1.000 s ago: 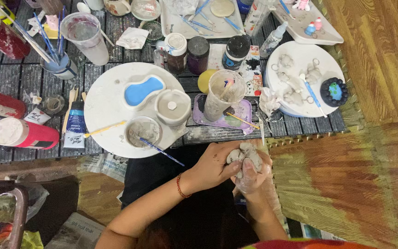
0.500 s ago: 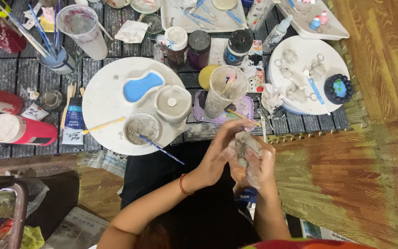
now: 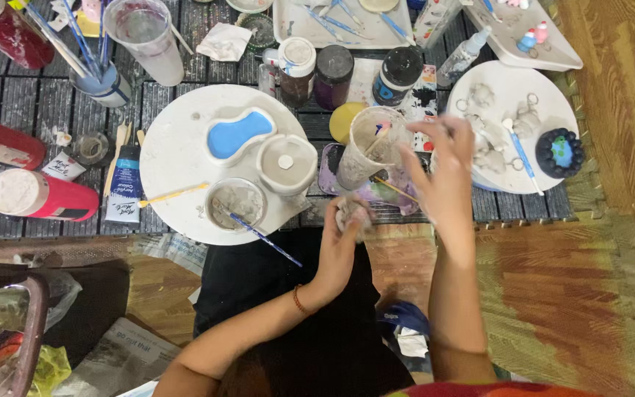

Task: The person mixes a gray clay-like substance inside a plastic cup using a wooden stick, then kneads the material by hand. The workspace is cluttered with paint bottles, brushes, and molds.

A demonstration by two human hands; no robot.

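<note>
Left hand (image 3: pixel 343 246) has a clenched grip around a small grey-white clay figure (image 3: pixel 353 215), fingers curled right over it so only the top of it peeks out. It sits low over the front edge of the dark slatted worktop (image 3: pixel 185 70), at about 5 o'clock from the round white palette (image 3: pixel 178 158).

Right hand (image 3: pixel 442 173) is up at roughly 2 o'clock from the figure, grip released, fingers spread loose and holding nothing. It's a bit blurred. Its fingertips hover just beside the smeared plastic cup (image 3: pixel 369 143) and near the white plate (image 3: pixel 512 95) of small unpainted figures at 3 o'clock.

A blue-handled brush (image 3: pixel 262 237) lies across the little dish (image 3: pixel 234 202) on the palette, pointing toward the left hand.
</note>
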